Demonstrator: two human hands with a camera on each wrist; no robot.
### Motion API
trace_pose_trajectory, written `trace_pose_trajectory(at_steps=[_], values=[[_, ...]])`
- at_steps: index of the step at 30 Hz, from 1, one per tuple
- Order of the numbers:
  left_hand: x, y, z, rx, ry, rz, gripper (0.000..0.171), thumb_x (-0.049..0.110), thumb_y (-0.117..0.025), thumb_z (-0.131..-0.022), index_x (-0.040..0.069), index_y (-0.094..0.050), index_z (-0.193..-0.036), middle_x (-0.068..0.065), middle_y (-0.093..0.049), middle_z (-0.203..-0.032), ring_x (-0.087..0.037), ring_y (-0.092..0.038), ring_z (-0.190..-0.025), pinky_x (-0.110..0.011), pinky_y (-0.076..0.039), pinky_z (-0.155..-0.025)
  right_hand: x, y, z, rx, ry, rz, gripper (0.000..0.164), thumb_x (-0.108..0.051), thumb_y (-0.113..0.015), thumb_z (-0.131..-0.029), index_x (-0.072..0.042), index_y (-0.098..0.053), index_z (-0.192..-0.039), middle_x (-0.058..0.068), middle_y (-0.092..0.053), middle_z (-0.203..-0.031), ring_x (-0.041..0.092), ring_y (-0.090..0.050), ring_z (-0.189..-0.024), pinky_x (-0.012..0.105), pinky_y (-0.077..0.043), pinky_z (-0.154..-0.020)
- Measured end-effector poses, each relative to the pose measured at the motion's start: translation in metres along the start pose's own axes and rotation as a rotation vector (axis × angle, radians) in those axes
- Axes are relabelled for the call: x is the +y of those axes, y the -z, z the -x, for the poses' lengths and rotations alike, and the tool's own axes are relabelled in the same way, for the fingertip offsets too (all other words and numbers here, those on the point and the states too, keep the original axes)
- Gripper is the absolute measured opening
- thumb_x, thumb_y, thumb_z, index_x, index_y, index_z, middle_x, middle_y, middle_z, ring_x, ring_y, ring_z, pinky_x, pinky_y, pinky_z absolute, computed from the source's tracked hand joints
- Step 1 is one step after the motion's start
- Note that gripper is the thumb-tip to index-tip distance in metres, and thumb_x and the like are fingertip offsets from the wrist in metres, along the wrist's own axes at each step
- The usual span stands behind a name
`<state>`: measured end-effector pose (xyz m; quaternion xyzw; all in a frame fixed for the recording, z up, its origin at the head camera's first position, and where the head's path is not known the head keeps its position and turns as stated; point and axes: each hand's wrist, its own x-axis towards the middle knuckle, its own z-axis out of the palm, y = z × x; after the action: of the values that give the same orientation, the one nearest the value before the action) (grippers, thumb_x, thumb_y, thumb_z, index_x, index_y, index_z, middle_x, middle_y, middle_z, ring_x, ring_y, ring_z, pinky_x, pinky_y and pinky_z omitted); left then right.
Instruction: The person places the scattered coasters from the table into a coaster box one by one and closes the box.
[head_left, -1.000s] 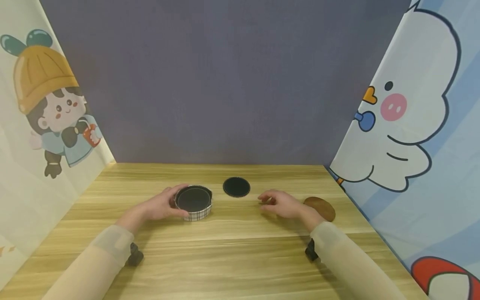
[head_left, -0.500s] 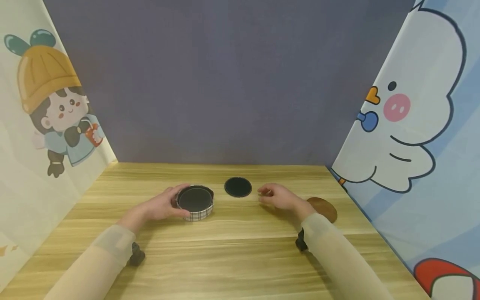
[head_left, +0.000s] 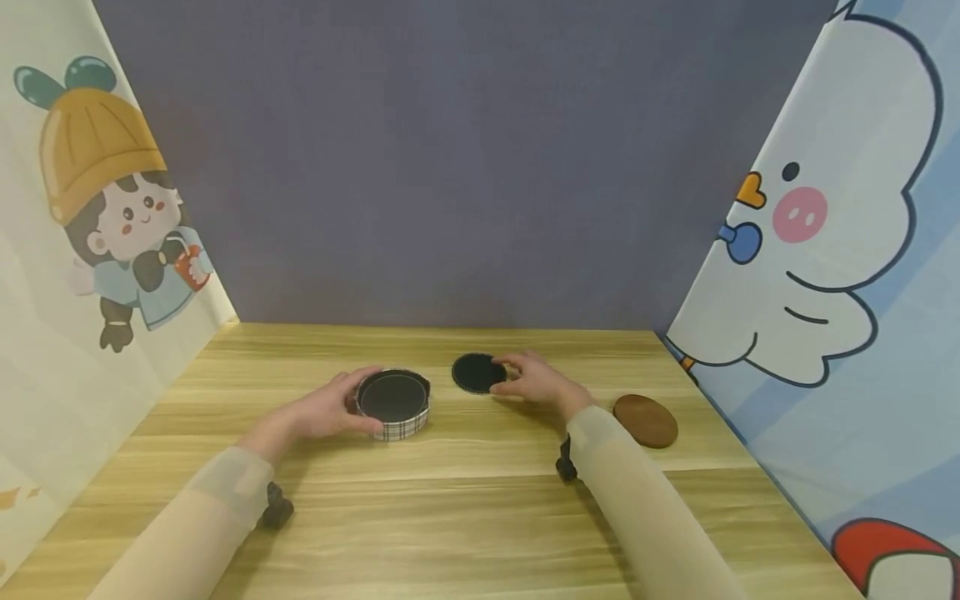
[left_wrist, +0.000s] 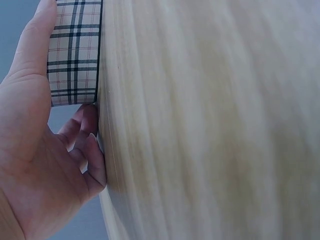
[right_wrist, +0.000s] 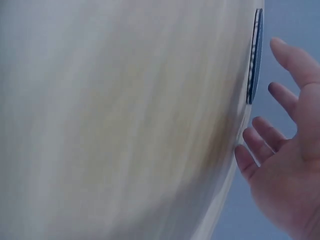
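Observation:
My left hand grips a round plaid coaster holder with a black inside, thumb along the near wall and fingers round the far left side. Its checked wall stands on the tabletop in the left wrist view. To the right of the holder, a flat black coaster with a stitched edge lies on the table. My right hand hovers at that coaster's right edge, fingers loosely bent and spread. In the right wrist view the coaster appears edge-on, with a gap between it and the fingertips.
A brown round coaster lies on the right part of the wooden table. A grey panel stands at the back, and cartoon-printed sheets flank the table on both sides.
My right hand has moved left and slightly away from me, from bare table to the black coaster's edge, uncovering the brown coaster. The left hand keeps its hold on the plaid holder.

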<state>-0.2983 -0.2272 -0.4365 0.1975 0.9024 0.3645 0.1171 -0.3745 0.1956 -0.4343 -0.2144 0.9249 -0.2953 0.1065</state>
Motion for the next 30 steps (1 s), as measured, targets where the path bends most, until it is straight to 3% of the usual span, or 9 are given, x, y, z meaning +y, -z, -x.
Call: trace_pose_trajectory(at_steps=[4,11,21,30], values=[[0.001,-0.001,-0.001,0.004,-0.001,-0.008,0.115,0.047,-0.092,-0.089,0.015,-0.024,-0.175,-0.03,-0.042,-0.15,-0.05,-0.054,-0.136,-0.077,-0.039,-0.117,-0.007,-0.005,-0.01,0.001,-0.007,0.048,0.071,-0.054,-0.076,-0.101,-0.031,-0.052,-0.164,0.021,-0.027,-0.179,0.048,-0.018,-0.167,0.075,-0.027,-0.128],[0.002,-0.002,-0.001,0.003,-0.001,0.001,0.115,0.046,-0.093,-0.089,0.015,-0.024,-0.175,-0.03,-0.042,-0.15,-0.052,-0.052,-0.138,-0.078,-0.038,-0.118,-0.018,-0.014,-0.022,-0.015,-0.027,0.096,0.07,-0.058,-0.075,-0.1,-0.037,-0.052,-0.164,0.018,-0.026,-0.18,0.05,-0.011,-0.168,0.076,-0.017,-0.131],[0.002,-0.001,0.0,-0.008,0.005,0.01,0.114,0.047,-0.093,-0.089,0.017,-0.024,-0.175,-0.029,-0.041,-0.151,-0.051,-0.055,-0.138,-0.078,-0.04,-0.117,-0.027,-0.019,-0.026,-0.013,-0.054,0.144,0.06,-0.053,-0.077,-0.101,-0.035,-0.062,-0.156,0.016,-0.029,-0.18,0.051,-0.015,-0.166,0.075,-0.014,-0.132],[0.001,-0.001,0.001,0.001,0.001,-0.001,0.113,0.045,-0.092,-0.089,0.016,-0.025,-0.175,-0.029,-0.042,-0.148,-0.048,-0.056,-0.134,-0.077,-0.041,-0.116,-0.03,-0.016,-0.009,-0.05,-0.04,0.148,0.058,-0.053,-0.082,-0.098,-0.038,-0.066,-0.152,0.015,-0.035,-0.177,0.051,-0.019,-0.165,0.072,-0.017,-0.132]])
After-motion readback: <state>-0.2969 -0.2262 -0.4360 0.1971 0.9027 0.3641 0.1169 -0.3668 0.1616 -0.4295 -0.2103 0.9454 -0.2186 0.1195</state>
